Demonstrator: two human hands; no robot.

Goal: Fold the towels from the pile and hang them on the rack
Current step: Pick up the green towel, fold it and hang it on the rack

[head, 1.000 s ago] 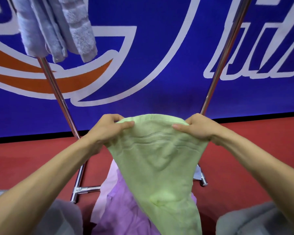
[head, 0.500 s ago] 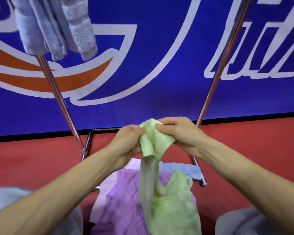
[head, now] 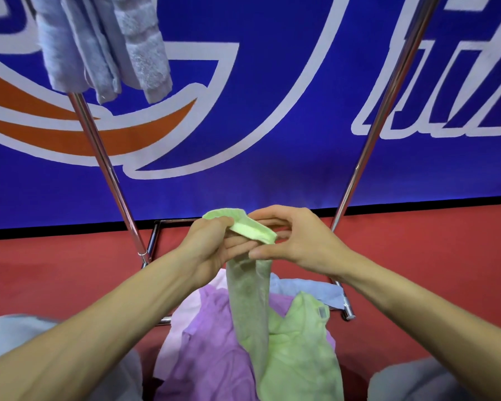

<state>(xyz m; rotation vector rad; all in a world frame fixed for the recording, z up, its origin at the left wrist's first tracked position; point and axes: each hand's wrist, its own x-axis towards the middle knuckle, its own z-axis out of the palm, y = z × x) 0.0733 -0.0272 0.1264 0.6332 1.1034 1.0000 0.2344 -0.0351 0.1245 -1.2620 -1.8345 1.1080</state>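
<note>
A light green towel [head: 284, 337] hangs from both my hands at the middle of the view, its top edges brought together. My left hand [head: 211, 247] grips the doubled top edge from the left. From the right, my right hand [head: 295, 238] pinches the same edge, fingers against my left hand. The towel's lower part drapes onto the pile [head: 211, 348] of purple, pink and pale blue towels on the floor. The chrome rack [head: 104, 157] stands behind the pile, with pale blue towels [head: 99, 44] hung on it at the top left.
The rack's right upright [head: 373, 137] slants up to the top right, and its base bars lie on the red floor [head: 431, 256]. A blue banner [head: 272, 96] with white and orange shapes fills the background. My grey-clad knees [head: 434, 380] flank the pile.
My hands came together from holding the green towel spread wide, folding its top edge in half. The towel now hangs as a narrow doubled strip.
</note>
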